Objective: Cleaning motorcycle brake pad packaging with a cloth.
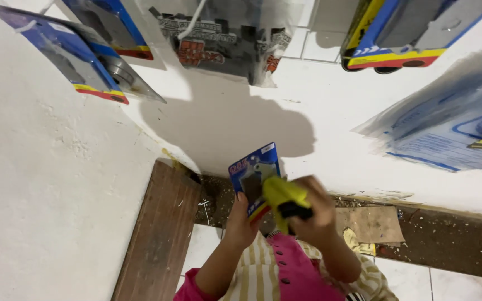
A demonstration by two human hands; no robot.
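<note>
Blue blister pack (255, 175); similar, seemingly, on wall (93, 50)

Bare forearms emerge from short pink sleeves (188, 287); the cream-and-tan striped top (258, 273) has a pink buttoned placket (291, 267).

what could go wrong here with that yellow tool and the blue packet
1. The left hand pinches the blue packet only at its lower edge, so it could slip or bend.
2. The right hand holds the yellow tool against the packet close to the left fingers, which might get caught.
</note>
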